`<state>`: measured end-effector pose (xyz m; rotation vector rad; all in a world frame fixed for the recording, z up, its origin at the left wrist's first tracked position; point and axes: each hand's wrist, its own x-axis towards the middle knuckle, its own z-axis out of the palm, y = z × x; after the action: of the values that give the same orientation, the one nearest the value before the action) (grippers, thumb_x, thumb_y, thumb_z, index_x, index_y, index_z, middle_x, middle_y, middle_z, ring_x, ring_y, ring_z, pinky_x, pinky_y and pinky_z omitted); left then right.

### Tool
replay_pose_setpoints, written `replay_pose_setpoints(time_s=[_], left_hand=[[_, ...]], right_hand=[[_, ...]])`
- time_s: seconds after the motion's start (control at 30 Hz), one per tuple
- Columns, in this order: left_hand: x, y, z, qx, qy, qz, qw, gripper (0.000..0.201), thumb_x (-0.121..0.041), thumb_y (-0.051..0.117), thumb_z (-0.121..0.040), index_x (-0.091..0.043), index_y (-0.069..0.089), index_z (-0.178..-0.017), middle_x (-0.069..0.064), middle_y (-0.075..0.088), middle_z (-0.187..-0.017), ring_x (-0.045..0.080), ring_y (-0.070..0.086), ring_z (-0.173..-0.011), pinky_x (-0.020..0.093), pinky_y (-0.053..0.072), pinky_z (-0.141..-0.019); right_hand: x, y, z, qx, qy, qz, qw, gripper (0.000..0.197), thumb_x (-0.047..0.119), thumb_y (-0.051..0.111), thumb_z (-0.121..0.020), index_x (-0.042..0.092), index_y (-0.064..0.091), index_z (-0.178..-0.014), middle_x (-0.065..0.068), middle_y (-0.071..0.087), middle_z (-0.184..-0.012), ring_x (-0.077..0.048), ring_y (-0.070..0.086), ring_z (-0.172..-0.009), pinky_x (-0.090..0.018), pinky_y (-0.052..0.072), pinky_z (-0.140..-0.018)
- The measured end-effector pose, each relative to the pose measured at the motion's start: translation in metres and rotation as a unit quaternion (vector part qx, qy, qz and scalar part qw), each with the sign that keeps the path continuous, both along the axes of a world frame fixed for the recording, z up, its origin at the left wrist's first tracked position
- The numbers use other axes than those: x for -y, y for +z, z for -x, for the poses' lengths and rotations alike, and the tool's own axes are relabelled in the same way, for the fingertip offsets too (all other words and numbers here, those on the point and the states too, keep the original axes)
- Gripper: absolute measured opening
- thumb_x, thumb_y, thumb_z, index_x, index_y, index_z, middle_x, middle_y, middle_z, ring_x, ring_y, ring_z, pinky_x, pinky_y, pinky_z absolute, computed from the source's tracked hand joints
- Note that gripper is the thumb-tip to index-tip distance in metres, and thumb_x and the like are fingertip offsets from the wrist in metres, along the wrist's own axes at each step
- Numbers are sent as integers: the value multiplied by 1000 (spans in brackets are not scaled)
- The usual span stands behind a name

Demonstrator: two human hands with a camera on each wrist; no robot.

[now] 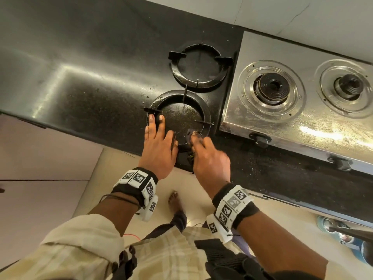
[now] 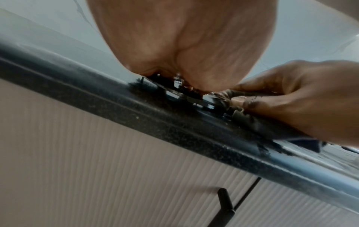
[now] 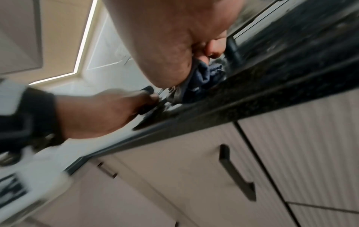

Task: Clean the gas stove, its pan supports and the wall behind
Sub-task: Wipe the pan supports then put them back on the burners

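Observation:
Two black ring-shaped pan supports lie on the black countertop (image 1: 80, 81), left of the steel gas stove (image 1: 302, 122). My left hand (image 1: 161, 128) lies with straight fingers on the left rim of the near pan support (image 1: 203, 110), holding it down. My right hand (image 1: 196, 142) pinches a dark blue-grey cloth (image 3: 204, 76) against that support's front right rim; the hand is blurred. The far pan support (image 1: 199, 85) lies untouched. The stove's two burners (image 1: 272, 87) stand bare. The pale tiled wall (image 1: 302, 17) runs behind the stove.
Two black knobs (image 1: 260, 139) stick out from the stove's front. Below the counter edge are ribbed pale cabinet fronts with black handles (image 3: 233, 173). A bare foot (image 1: 174, 201) stands on the light floor. A metal vessel (image 1: 331, 227) sits low at the right.

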<state>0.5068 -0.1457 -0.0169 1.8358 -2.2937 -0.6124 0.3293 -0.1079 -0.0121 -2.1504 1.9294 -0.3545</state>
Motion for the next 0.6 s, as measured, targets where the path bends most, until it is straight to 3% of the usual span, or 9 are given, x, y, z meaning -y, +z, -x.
replay_pose_setpoints(time_s=[0.13,0.23,0.33,0.4,0.47,0.53,0.6], left_hand=[[4,4,-8,-11,-20,-13,1000,33,-37,29,-105,-16,52,-116,18,6,-172,39,-20,-156,57,-2,-126],[12,9,-23,-18,-50,-28,998,31,-33,33,-105,-14,55,-116,14,11,-172,36,-18,-157,55,-2,-125],[20,15,-34,-58,-46,-38,997,33,-24,39,-107,-9,57,-130,8,16,-171,31,-13,-158,53,4,-127],[24,16,-34,-73,-24,-43,996,34,-16,43,-107,-4,55,-137,7,20,-171,29,-11,-159,51,6,-127],[24,15,-28,-78,-10,-37,996,29,-12,45,-106,-2,58,-129,9,22,-170,29,-10,-159,51,7,-127],[21,12,-22,-94,4,-22,995,23,-8,45,-105,-3,59,-123,11,24,-169,31,-8,-159,49,5,-126],[19,9,-19,-101,14,-3,995,22,-7,44,-105,-3,58,-122,12,25,-168,31,-6,-159,45,3,-124]], right_hand=[[-4,8,-19,35,77,-41,996,45,22,59,-102,16,51,-146,-3,59,-125,-24,66,-71,-41,60,-63],[17,26,-2,7,139,-90,986,42,33,50,-108,27,49,-149,2,57,-121,-17,62,-77,-31,52,-64],[33,51,31,23,115,28,993,40,30,52,-107,22,56,-145,-2,60,-108,-16,56,-63,-28,41,-53],[42,56,42,24,85,81,993,40,27,56,-106,15,56,-145,-2,58,-104,-13,51,-62,-28,45,-52],[52,53,39,-10,86,-3,996,44,37,54,-107,20,52,-148,-1,57,-113,-15,57,-75,-33,55,-65],[60,43,31,-43,96,-83,991,46,48,53,-106,25,53,-145,2,58,-121,-18,64,-90,-35,56,-80],[69,34,27,-49,107,-87,989,39,49,54,-105,24,60,-134,3,61,-116,-18,65,-92,-36,56,-82]])
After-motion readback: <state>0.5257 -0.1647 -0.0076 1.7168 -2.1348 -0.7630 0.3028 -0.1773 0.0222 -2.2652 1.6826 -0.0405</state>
